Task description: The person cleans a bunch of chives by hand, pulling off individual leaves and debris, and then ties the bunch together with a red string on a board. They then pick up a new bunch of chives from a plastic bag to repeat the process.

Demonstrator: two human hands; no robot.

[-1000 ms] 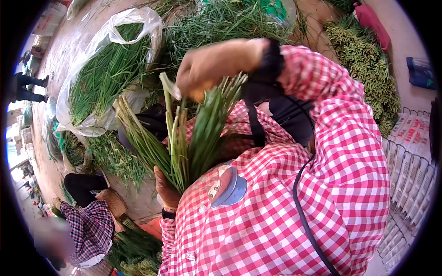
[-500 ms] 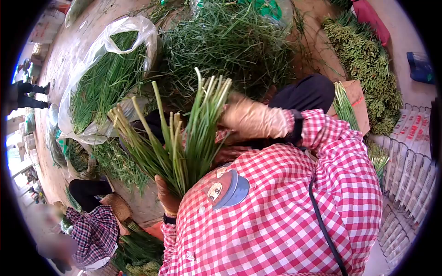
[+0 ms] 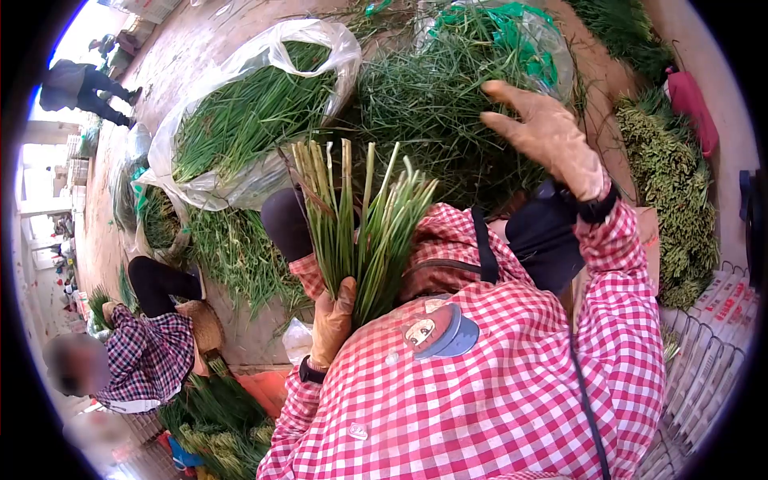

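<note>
Gloves cover both your hands. Your left hand point(image 3: 332, 320) is closed tight around the lower end of a bundle of green stalks point(image 3: 360, 228), which stands nearly upright in front of your red checked shirt point(image 3: 480, 384), its cut tips fanning out at the top. Your right hand point(image 3: 548, 136) is raised well clear of the bundle, open, fingers spread and holding nothing. It hovers over a loose heap of thin greens point(image 3: 432, 104) on the ground. To the left of that heap lies a clear plastic bag point(image 3: 200, 188) filled with more long green stalks. Along the right side, tied bunches point(image 3: 672, 184) are stacked in a row. A dark watch point(image 3: 308, 372) sits on your left wrist. Down at the lower left, another person in a dark checked shirt point(image 3: 148, 360) bends over more greens, well apart from your hands.
</note>
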